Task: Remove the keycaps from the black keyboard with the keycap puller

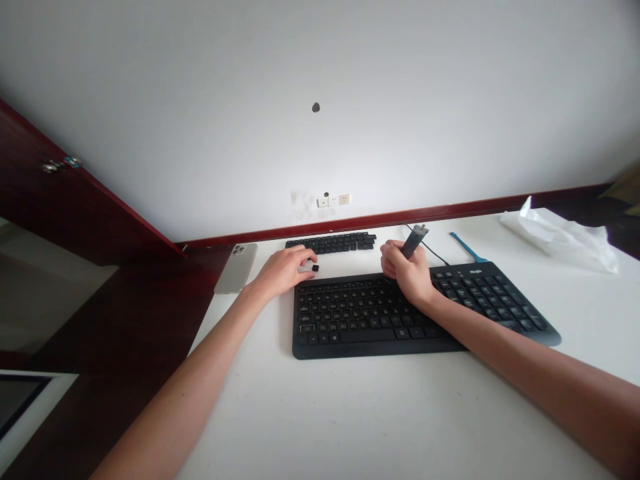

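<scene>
My left hand point(287, 268) rests at the far left edge of a black keyboard point(370, 335), its thumb and forefinger apart. Close to those two fingertips lies a small black keycap point(315, 268) on the white table; I see no firm grip on it. Above the middle of the keyboard, my right hand point(409, 272) is closed around a dark, thick stick-like tool point(414, 241) with a paler top end. The tool's lower end is hidden by the hand. Behind the keyboard, black keycaps point(330, 243) are laid out in rows.
A pale phone point(237, 269) lies face down at the table's left edge. To the right are a thin blue tool point(468, 247), a black cable point(435, 254) and a crumpled white plastic bag point(563, 240). A wall with sockets point(334, 200) stands behind the table point(340, 420).
</scene>
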The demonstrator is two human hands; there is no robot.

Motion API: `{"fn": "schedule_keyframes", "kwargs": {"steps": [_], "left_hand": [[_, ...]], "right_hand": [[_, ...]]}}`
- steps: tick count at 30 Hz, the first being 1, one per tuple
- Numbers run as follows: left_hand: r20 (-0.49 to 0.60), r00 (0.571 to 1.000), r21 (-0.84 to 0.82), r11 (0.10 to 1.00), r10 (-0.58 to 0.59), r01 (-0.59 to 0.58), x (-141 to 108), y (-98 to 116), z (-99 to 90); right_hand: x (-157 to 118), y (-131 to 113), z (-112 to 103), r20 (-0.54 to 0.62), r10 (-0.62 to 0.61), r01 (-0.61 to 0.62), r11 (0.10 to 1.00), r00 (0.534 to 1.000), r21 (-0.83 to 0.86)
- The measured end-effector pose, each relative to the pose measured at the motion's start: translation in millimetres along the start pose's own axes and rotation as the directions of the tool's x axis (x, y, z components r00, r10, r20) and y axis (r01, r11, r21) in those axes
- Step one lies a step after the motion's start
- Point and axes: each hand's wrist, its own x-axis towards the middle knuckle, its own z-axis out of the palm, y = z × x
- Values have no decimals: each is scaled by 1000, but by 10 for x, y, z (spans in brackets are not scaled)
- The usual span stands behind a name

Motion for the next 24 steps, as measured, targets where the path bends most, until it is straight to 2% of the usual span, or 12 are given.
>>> {"fn": "schedule_keyframes", "kwargs": {"steps": [13,20,24], "left_hand": [[-94,995,100,995,22,-13,18,-57,134],[-190,965,222,966,180,-136,23,-60,150],[-222,958,239,963,182,-128,20,-58,146]], "right_hand": [[3,15,-15,19,-9,10,998,1000,-64],[2,28,-19,25,-13,15,997,1000,-78],[0,25,-20,27,-9,11,996,1000,-94]]}}
